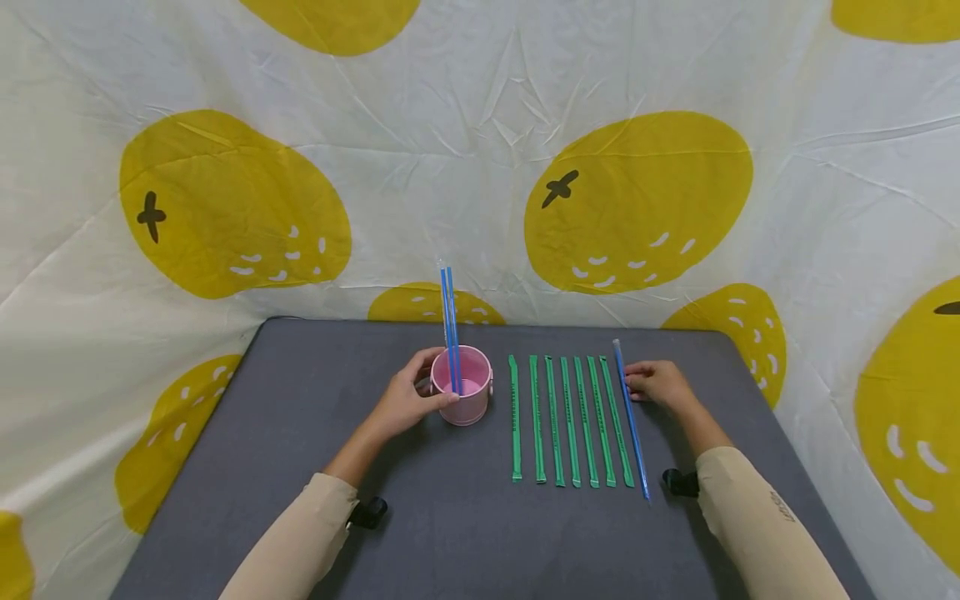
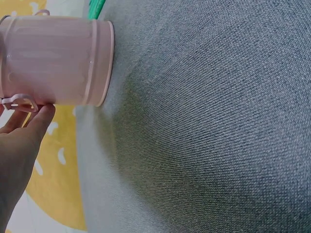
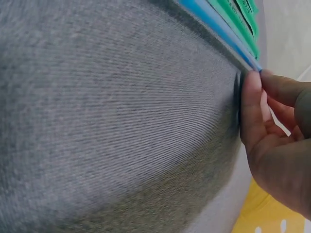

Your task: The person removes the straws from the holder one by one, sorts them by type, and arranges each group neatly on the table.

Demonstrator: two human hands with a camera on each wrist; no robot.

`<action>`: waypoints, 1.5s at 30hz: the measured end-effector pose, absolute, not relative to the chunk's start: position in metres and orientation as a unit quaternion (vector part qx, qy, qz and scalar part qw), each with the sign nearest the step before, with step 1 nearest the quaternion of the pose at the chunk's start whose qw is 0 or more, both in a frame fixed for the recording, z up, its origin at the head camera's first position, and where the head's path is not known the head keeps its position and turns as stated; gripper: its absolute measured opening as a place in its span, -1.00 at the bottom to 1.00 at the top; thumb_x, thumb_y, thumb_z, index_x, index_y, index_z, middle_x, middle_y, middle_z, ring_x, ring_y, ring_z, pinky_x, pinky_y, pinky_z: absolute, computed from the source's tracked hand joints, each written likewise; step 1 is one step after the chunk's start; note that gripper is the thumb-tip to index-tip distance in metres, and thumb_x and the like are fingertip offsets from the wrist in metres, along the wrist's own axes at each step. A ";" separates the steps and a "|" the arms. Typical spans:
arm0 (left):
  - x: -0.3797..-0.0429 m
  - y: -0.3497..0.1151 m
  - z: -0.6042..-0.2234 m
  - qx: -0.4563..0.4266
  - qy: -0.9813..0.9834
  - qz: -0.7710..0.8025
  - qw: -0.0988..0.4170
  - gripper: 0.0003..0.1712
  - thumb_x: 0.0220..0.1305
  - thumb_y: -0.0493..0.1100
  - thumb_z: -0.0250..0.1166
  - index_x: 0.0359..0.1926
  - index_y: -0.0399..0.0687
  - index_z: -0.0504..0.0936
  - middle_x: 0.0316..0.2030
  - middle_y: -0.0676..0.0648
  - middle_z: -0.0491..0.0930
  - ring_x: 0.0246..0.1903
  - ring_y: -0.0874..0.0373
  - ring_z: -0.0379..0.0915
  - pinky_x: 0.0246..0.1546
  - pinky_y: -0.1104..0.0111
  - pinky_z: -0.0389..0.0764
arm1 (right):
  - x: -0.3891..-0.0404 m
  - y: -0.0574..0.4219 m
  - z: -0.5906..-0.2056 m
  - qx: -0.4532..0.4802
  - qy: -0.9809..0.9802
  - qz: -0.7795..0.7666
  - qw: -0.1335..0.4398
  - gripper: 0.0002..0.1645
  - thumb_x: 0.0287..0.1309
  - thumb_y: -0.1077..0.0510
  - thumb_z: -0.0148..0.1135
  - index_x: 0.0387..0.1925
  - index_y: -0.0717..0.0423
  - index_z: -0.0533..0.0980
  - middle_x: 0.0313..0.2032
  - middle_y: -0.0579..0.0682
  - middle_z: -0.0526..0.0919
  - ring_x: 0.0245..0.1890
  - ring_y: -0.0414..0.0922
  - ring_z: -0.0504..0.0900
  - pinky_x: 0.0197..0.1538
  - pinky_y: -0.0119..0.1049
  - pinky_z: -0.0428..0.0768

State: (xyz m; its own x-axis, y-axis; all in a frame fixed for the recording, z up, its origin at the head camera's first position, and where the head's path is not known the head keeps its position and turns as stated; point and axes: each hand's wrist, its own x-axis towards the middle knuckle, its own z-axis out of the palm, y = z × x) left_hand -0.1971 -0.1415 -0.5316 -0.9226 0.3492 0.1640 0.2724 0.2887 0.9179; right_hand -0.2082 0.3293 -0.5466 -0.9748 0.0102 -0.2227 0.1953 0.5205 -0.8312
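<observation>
A small pink bucket (image 1: pixel 467 410) stands upright on the table with a few blue straws (image 1: pixel 452 333) leaning inside it. My left hand (image 1: pixel 408 398) holds the bucket from its left side, thumb at the front near the rim; in the left wrist view the fingers touch its wall by a handle loop (image 2: pixel 20 101). To the right, a blue straw in a clear wrapper (image 1: pixel 633 433) lies at the end of a row of green wrapped straws (image 1: pixel 570 421). Thumb and fingertips of my right hand (image 1: pixel 660 385) pinch this blue straw along its upper half.
The dark grey table (image 1: pixel 480 542) has its far edge against a white cloth (image 1: pixel 450 108) printed with yellow fruit. Several green straws lie side by side between the bucket and the blue straw. A black wrist device (image 1: pixel 367 512) sits at each sleeve.
</observation>
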 end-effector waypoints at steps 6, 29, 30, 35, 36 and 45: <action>-0.197 -0.142 -0.531 0.193 0.800 0.567 0.036 -0.08 0.12 -0.09 0.61 0.45 0.15 0.36 0.26 -0.15 0.54 0.29 -0.15 0.50 0.28 -0.02 0.58 | -0.211 0.324 -0.545 0.069 0.893 -0.437 0.086 -0.65 0.41 0.32 0.20 0.11 0.50 0.54 -0.12 0.35 0.73 -0.37 -0.16 0.71 -0.31 -0.34 0.76; -0.198 -0.142 -0.530 0.195 0.799 0.568 0.035 -0.09 0.14 -0.11 0.60 0.45 0.13 0.35 0.27 -0.16 0.54 0.30 -0.20 0.47 0.29 -0.04 0.56 | -0.212 0.321 -0.545 0.077 0.923 -0.373 0.053 -0.74 0.39 0.28 0.25 -0.01 0.43 0.60 -0.20 0.29 0.74 -0.42 -0.14 0.71 -0.35 -0.29 0.77; -0.198 -0.142 -0.530 0.194 0.800 0.567 0.034 -0.10 0.14 -0.10 0.60 0.45 0.14 0.35 0.27 -0.16 0.54 0.30 -0.19 0.48 0.29 -0.04 0.57 | -0.211 0.321 -0.545 0.074 0.924 -0.373 0.049 -0.73 0.39 0.29 0.25 0.00 0.44 0.59 -0.21 0.29 0.74 -0.42 -0.13 0.72 -0.34 -0.29 0.77; -0.197 -0.142 -0.531 0.191 0.803 0.563 0.036 -0.09 0.14 -0.07 0.60 0.45 0.16 0.35 0.27 -0.15 0.53 0.29 -0.19 0.50 0.28 -0.03 0.58 | -0.208 0.323 -0.545 0.062 0.927 -0.368 0.034 -0.70 0.40 0.27 0.24 0.03 0.44 0.59 -0.21 0.29 0.73 -0.39 -0.10 0.73 -0.32 -0.26 0.78; -0.197 -0.142 -0.531 0.191 0.803 0.564 0.036 -0.09 0.14 -0.07 0.60 0.45 0.16 0.35 0.27 -0.15 0.53 0.29 -0.19 0.50 0.28 -0.03 0.58 | -0.207 0.323 -0.545 0.060 0.928 -0.367 0.031 -0.70 0.41 0.26 0.24 0.03 0.43 0.59 -0.21 0.29 0.73 -0.38 -0.10 0.73 -0.31 -0.26 0.78; -0.197 -0.141 -0.532 0.190 0.801 0.566 0.039 -0.08 0.14 -0.08 0.61 0.45 0.16 0.35 0.27 -0.15 0.54 0.29 -0.18 0.50 0.29 -0.03 0.57 | -0.208 0.320 -0.525 0.006 0.939 -0.343 -0.019 -0.64 0.46 0.10 0.24 0.11 0.29 0.60 -0.02 0.29 0.72 -0.05 0.19 0.71 -0.10 -0.01 0.72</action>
